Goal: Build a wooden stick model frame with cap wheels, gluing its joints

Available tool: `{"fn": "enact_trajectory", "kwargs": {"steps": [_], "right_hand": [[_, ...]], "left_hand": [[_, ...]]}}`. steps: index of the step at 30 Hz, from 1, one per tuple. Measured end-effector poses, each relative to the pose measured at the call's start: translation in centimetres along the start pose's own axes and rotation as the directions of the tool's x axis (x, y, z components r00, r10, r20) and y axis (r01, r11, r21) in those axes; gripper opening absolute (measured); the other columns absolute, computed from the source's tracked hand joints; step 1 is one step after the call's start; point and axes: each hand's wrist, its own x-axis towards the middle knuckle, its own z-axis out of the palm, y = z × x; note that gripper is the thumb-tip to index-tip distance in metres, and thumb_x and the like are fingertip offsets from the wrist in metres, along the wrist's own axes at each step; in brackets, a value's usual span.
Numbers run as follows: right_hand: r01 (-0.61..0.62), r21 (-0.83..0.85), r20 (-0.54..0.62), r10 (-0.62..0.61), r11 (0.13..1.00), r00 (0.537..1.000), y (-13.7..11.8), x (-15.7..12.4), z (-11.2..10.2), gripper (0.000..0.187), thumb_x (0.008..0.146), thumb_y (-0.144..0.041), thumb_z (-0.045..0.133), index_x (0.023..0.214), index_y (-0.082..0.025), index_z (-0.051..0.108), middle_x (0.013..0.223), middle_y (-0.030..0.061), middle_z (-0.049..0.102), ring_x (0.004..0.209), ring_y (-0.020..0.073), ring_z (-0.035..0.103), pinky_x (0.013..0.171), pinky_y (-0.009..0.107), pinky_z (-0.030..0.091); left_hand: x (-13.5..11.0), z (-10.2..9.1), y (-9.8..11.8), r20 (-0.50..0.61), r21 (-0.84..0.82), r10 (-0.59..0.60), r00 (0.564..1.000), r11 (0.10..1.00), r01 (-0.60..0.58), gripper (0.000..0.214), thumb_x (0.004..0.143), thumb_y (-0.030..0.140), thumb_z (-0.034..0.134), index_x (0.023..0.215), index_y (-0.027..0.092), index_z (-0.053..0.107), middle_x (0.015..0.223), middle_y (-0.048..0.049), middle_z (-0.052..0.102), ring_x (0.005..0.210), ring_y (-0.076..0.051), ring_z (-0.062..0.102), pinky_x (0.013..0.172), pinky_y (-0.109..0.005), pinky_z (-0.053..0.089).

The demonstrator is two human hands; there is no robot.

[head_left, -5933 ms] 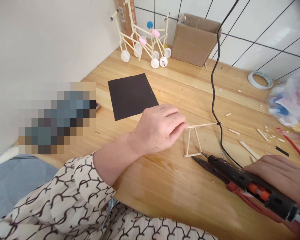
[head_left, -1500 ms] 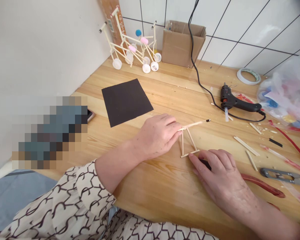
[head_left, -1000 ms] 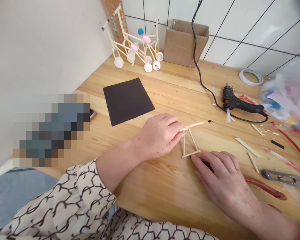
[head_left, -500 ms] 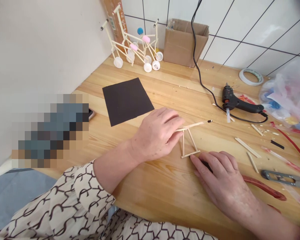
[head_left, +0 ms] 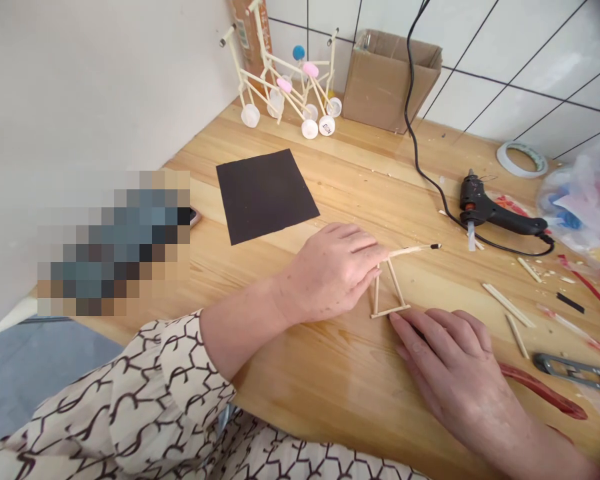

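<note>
Centre: left hand [head_left: 335,270] pinched on top stick of stick frame [head_left: 390,311]. Lower right: right hand [head_left: 455,363] flat, fingers unclenched, tips touching its bottom corner, covering red pliers [head_left: 545,393].

Pixelated block [head_left: 113,243] covering left part of table [head_left: 330,373]; only a corner of something, possibly phone [head_left: 194,215], peeking out beside it. Fingers [head_left: 373,257] of left hand [head_left: 335,273] hiding near end of stick frame [head_left: 391,288]. Right hand [head_left: 455,370] lying flat over red-handled tool [head_left: 545,393], concealing its head; forearm running off bottom edge. Right edge cutting off plastic bag [head_left: 585,207] and snips [head_left: 575,370]. Cord [head_left: 414,100] leaving past top edge. Print on white cap wheel [head_left: 326,125] staying too small to read.
</note>
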Motion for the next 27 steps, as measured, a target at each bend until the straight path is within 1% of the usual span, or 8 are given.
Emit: {"fn": "enact_trajectory", "kwargs": {"steps": [6, 9, 16, 21, 27], "right_hand": [[0.030, 0.004, -0.021, -0.030, 1.000, 0.999, -0.16, -0.17, -0.12, 0.029, 0.087, -0.008, 0.045, 0.112, -0.005, 0.060, 0.108, 0.0131, 0.066, 0.100, 0.0285, 0.051, 0.085, 0.047, 0.038], [0.016, 0.006, -0.014, -0.016, 1.000, 1.000, -0.24, -0.19, -0.04, 0.029, 0.087, -0.009, 0.046, 0.112, -0.006, 0.060, 0.110, 0.0133, 0.066, 0.102, 0.0288, 0.051, 0.086, 0.047, 0.037], [0.008, -0.009, -0.025, -0.008, 1.000, 1.000, -0.27, -0.03, 0.03, 0.029, 0.087, -0.009, 0.044, 0.111, -0.006, 0.061, 0.106, 0.0134, 0.067, 0.099, 0.0282, 0.053, 0.085, 0.046, 0.038], [0.016, -0.026, 0.003, -0.016, 1.000, 1.000, -0.27, 0.02, -0.04, 0.030, 0.086, -0.010, 0.045, 0.112, -0.006, 0.060, 0.107, 0.0139, 0.066, 0.100, 0.0283, 0.052, 0.084, 0.046, 0.038], [-0.002, -0.034, -0.009, 0.002, 0.999, 1.000, -0.36, 0.04, 0.02, 0.030, 0.086, -0.011, 0.045, 0.113, -0.009, 0.060, 0.106, 0.0132, 0.066, 0.100, 0.0273, 0.052, 0.085, 0.045, 0.038]], "left_hand": [[0.02, -0.05, -0.01, 0.007, 0.001, 0.003, 1.000, 1.000, -0.003, 0.019, 0.087, 0.016, 0.048, 0.097, 0.011, 0.063, 0.087, -0.0053, 0.067, 0.081, -0.018, 0.058, 0.075, -0.032, 0.046], [0.07, -0.09, 0.01, 0.006, -0.006, 0.003, 1.000, 1.000, -0.003, 0.021, 0.088, 0.015, 0.045, 0.097, 0.011, 0.064, 0.085, -0.0055, 0.068, 0.080, -0.018, 0.058, 0.075, -0.031, 0.046], [0.08, -0.01, 0.01, 0.014, -0.005, 0.000, 1.000, 1.000, 0.000, 0.023, 0.090, 0.015, 0.041, 0.095, 0.011, 0.064, 0.083, -0.0066, 0.068, 0.079, -0.018, 0.058, 0.073, -0.032, 0.046], [0.05, 0.02, -0.05, 0.010, 0.001, 0.011, 1.000, 1.000, -0.011, 0.023, 0.089, 0.014, 0.041, 0.094, 0.012, 0.063, 0.084, -0.0062, 0.068, 0.079, -0.018, 0.058, 0.073, -0.032, 0.046], [-0.02, 0.08, -0.14, 0.009, 0.014, 0.021, 1.000, 1.000, -0.021, 0.022, 0.089, 0.015, 0.042, 0.097, 0.012, 0.063, 0.085, -0.0059, 0.068, 0.080, -0.018, 0.058, 0.073, -0.032, 0.045]]}}
